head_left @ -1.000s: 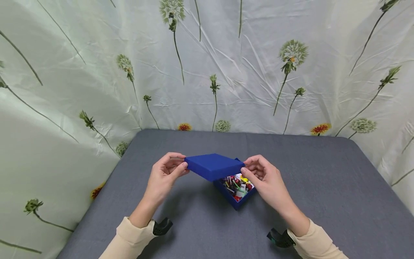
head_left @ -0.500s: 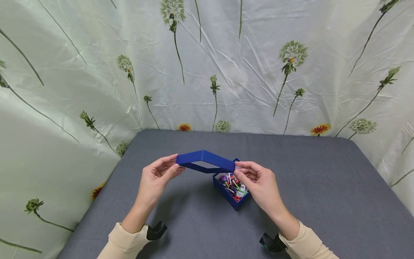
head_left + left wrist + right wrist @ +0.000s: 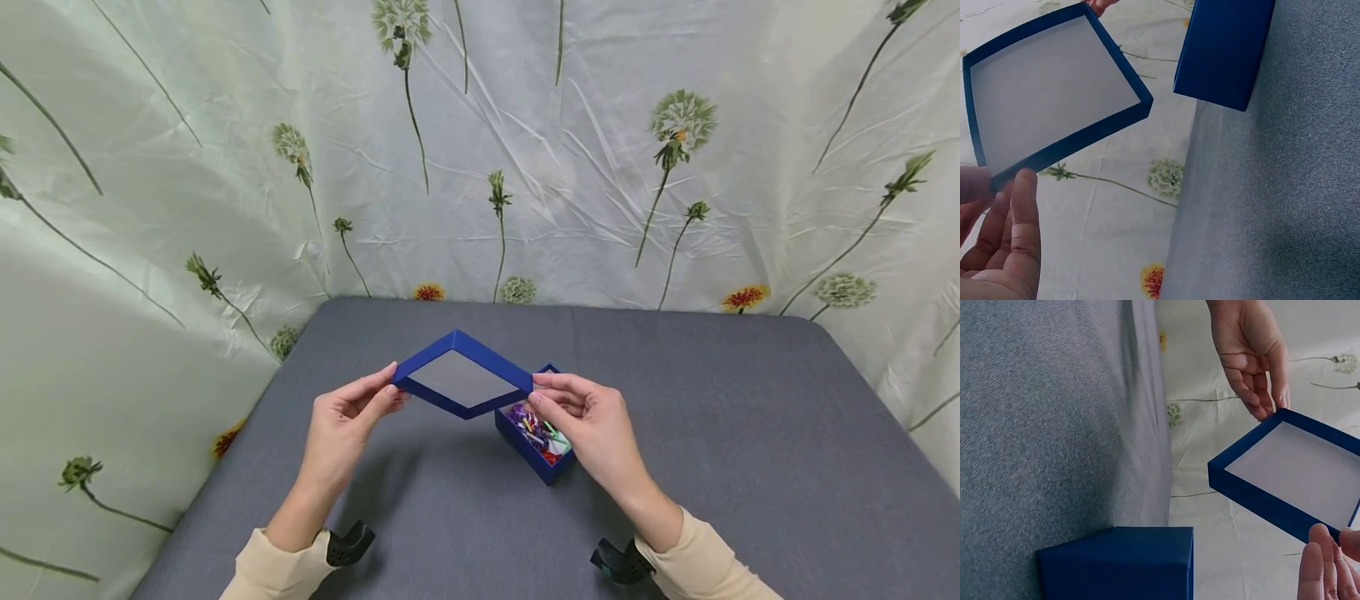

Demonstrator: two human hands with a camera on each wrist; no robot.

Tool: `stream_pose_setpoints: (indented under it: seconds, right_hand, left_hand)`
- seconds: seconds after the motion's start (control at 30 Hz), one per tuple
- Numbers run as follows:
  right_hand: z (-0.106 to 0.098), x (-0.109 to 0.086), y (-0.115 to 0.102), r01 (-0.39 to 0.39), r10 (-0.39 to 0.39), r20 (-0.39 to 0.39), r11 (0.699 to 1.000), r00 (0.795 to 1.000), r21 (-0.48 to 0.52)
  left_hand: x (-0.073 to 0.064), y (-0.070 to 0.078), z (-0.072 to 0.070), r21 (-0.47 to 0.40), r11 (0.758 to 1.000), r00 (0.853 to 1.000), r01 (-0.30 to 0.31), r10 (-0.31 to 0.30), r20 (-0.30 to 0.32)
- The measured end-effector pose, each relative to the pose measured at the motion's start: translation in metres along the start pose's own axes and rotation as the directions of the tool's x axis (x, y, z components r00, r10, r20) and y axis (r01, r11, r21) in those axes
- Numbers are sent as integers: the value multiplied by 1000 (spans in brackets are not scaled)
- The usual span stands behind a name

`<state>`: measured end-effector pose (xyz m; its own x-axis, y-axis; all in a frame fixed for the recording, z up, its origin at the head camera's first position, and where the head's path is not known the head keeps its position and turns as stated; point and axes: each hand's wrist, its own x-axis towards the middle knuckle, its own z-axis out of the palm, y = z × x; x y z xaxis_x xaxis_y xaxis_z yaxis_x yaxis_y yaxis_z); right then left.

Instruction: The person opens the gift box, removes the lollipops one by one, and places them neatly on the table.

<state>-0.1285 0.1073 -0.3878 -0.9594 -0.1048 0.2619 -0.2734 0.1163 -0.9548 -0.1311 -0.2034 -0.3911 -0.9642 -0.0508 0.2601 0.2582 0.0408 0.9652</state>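
Note:
A blue box lid is held up above the table, tilted so its pale inside faces the head camera. My left hand pinches its left corner between thumb and fingers. At the opposite corner my right hand pinches it the same way. Behind and below the lid, the blue box stands on the table, partly covered by the lid and the right hand. Inside lie wrapped lollipops with coloured sticks. Both wrist views show the lid's white inside and the box's outer side.
A grey cloth-covered table spreads under everything. Behind it and along the left hangs a pale curtain printed with dandelions. Black wrist devices sit below both sleeves.
The lid has moved left, off the box, and tipped from showing its blue top to showing its pale inside. Both hands have shifted left with it.

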Motion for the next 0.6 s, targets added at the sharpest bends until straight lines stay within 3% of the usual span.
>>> stream_pose_setpoints:
  seconds: [0.37,0.6]
  right_hand:
    - [13,0,-2,-18,16,28,998,999,55]
    - [21,0,0,-48,43,62,996,997,71]
  left_hand:
    - [-5,-4,-8,-89,996,1000,-12,9,-25]
    - [-8,-5,-11,-114,993,991,30,-45,-130]
